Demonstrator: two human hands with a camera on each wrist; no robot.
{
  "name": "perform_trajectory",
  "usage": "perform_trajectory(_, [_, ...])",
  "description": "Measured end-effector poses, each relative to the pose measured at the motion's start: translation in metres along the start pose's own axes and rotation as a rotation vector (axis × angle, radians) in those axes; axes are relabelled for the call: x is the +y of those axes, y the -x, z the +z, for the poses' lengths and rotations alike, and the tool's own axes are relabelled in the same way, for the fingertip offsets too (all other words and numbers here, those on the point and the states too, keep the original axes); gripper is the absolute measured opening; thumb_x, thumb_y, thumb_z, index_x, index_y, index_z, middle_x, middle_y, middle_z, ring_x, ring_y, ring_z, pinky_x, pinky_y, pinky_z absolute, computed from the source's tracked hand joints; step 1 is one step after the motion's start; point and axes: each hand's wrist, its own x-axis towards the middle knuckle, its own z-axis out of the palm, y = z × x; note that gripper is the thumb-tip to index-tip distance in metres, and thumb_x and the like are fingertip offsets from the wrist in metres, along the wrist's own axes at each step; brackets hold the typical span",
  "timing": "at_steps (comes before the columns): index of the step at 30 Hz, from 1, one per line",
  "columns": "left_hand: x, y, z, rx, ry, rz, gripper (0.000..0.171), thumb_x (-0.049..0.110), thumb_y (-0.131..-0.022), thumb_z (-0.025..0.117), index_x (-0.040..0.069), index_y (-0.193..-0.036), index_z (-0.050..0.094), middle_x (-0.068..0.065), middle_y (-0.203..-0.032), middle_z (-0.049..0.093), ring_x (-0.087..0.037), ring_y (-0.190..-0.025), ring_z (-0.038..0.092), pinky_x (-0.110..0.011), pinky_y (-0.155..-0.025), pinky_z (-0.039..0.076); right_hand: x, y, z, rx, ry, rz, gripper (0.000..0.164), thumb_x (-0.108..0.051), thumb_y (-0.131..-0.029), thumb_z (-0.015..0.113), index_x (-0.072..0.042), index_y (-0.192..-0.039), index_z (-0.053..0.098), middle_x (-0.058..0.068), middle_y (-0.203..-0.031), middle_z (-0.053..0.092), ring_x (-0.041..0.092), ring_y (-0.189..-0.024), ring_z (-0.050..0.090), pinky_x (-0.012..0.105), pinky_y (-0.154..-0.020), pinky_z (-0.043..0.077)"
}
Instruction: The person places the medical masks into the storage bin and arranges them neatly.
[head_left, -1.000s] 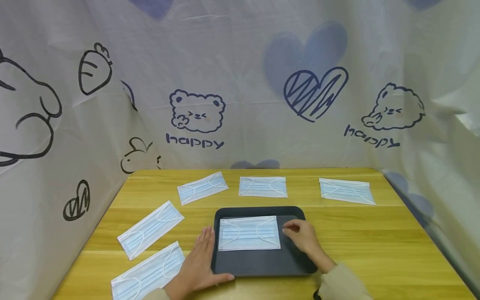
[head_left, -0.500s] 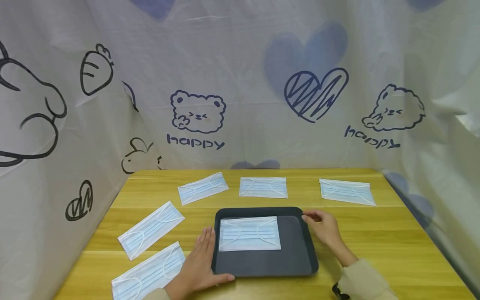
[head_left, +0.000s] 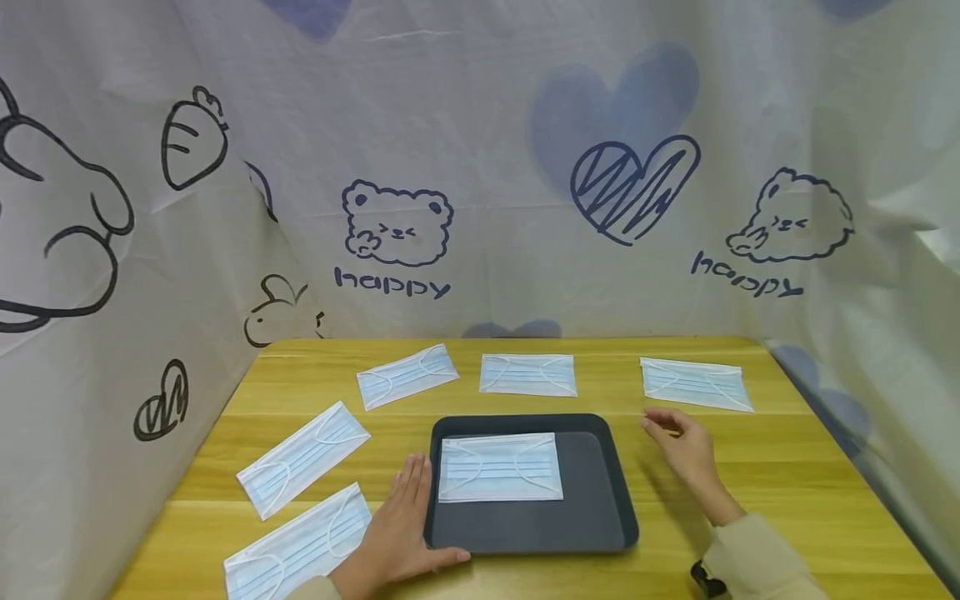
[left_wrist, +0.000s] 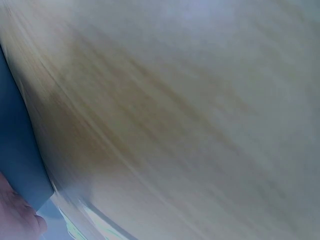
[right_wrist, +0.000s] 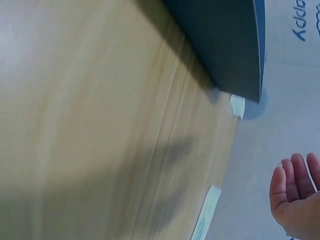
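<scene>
A dark grey tray stands near the front middle of the table. On its left part lies a light blue face mask with white ear loops. My left hand rests with straight fingers along the tray's left side, thumb at the front corner. To the right of the tray, my right hand hovers over the table with loosely bent fingers and holds nothing. Its fingertips are just in front of the back right face mask. In the right wrist view, the right hand shows above the table, apart from the tray.
Two more masks lie along the back, a tilted mask and a straight mask. At the left are an angled mask and a nearer mask, close to my left forearm. A patterned white cloth hangs behind the table.
My right hand has moved from over the tray, across its right rim, to the right and back towards the back right mask. My left hand, the tray and the masks stay put.
</scene>
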Motion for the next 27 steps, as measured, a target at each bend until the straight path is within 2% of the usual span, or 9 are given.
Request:
perform_trajectory(3, [0.0, 0.0, 0.001, 0.018, -0.005, 0.008, 0.124, 0.088, -0.067, 0.037, -0.012, -0.139, 0.028, -0.029, -0.146, 0.029, -0.04, -0.136, 0.029, -0.013, -0.107, -0.017, 0.004, -0.005, -0.005, 0.029, -0.019, 0.024, 0.027, -0.016, -0.087, 0.065, 0.005, -0.104, 0.066, -0.003, -0.09, 0.069, -0.02, -0.075, 0.047, 0.004, -0.065, 0.044])
perform_trajectory(6, [-0.001, 0.001, 0.002, 0.024, -0.005, 0.01, 0.124, 0.088, -0.067, 0.036, -0.012, -0.139, 0.028, -0.03, -0.146, 0.029, -0.041, -0.135, 0.03, -0.013, -0.107, -0.017, 0.01, -0.009, -0.01, 0.047, -0.031, 0.054, 0.028, -0.016, -0.087, 0.064, 0.005, -0.106, 0.065, -0.025, -0.082, 0.06, -0.02, -0.074, 0.047, 0.005, -0.064, 0.044])
perform_trajectory(8, [-0.001, 0.001, 0.003, 0.016, 0.003, 0.004, 0.124, 0.089, -0.067, 0.036, -0.011, -0.14, 0.027, -0.029, -0.147, 0.028, -0.041, -0.136, 0.028, -0.012, -0.107, -0.017, 0.014, -0.011, -0.012, 0.061, -0.036, 0.069, 0.028, -0.015, -0.087, 0.063, 0.006, -0.106, 0.065, -0.033, -0.079, 0.054, -0.02, -0.074, 0.047, 0.005, -0.064, 0.044])
perform_trajectory(18, [-0.001, 0.001, 0.001, -0.036, 0.03, -0.027, 0.126, 0.089, -0.066, 0.036, -0.009, -0.143, 0.023, -0.027, -0.15, 0.022, -0.038, -0.14, 0.021, -0.011, -0.106, -0.02, 0.035, -0.025, -0.026, 0.182, -0.063, 0.119, 0.031, -0.015, -0.085, 0.065, 0.01, -0.104, 0.063, -0.037, -0.073, 0.048, -0.021, -0.07, 0.046, 0.003, -0.06, 0.042])
perform_trajectory(19, [-0.001, 0.001, 0.001, -0.038, 0.03, -0.028, 0.126, 0.089, -0.066, 0.037, -0.009, -0.143, 0.022, -0.027, -0.15, 0.022, -0.038, -0.14, 0.021, -0.011, -0.106, -0.02, 0.042, -0.027, -0.027, 0.202, -0.068, 0.114, 0.031, -0.017, -0.085, 0.066, 0.008, -0.103, 0.064, -0.038, -0.072, 0.048, -0.022, -0.07, 0.047, 0.003, -0.059, 0.041])
perform_trajectory(21, [0.0, 0.0, 0.0, -0.043, 0.033, -0.029, 0.126, 0.089, -0.066, 0.037, -0.009, -0.143, 0.022, -0.027, -0.15, 0.021, -0.038, -0.14, 0.021, -0.011, -0.106, -0.02, 0.06, -0.034, -0.029, 0.225, -0.066, 0.112, 0.024, -0.023, -0.084, 0.067, -0.003, -0.097, 0.069, -0.037, -0.072, 0.05, -0.021, -0.069, 0.048, 0.008, -0.052, 0.043])
perform_trajectory(23, [0.0, 0.0, -0.001, -0.05, 0.031, -0.031, 0.126, 0.089, -0.066, 0.038, -0.009, -0.143, 0.022, -0.026, -0.15, 0.021, -0.038, -0.14, 0.02, -0.011, -0.106, -0.02, 0.079, -0.042, -0.03, 0.25, -0.049, 0.119, 0.024, -0.029, -0.084, 0.068, -0.009, -0.096, 0.07, -0.03, -0.077, 0.058, -0.019, -0.07, 0.049, 0.01, -0.052, 0.044])
perform_trajectory(25, [0.0, 0.0, -0.001, -0.054, 0.03, -0.031, 0.126, 0.089, -0.066, 0.038, -0.009, -0.143, 0.022, -0.026, -0.15, 0.021, -0.038, -0.14, 0.02, -0.011, -0.106, -0.02, 0.079, -0.043, -0.034, 0.258, -0.037, 0.139, 0.026, -0.031, -0.084, 0.067, -0.009, -0.098, 0.07, -0.031, -0.074, 0.057, -0.02, -0.069, 0.047, 0.01, -0.05, 0.043])
perform_trajectory(27, [0.0, 0.0, -0.001, -0.052, 0.028, -0.027, 0.125, 0.089, -0.066, 0.038, -0.009, -0.143, 0.022, -0.027, -0.15, 0.021, -0.038, -0.14, 0.021, -0.011, -0.106, -0.02, 0.07, -0.042, -0.039, 0.265, -0.024, 0.165, 0.031, -0.027, -0.085, 0.066, -0.001, -0.102, 0.068, -0.033, -0.071, 0.055, -0.021, -0.068, 0.045, 0.007, -0.052, 0.041])
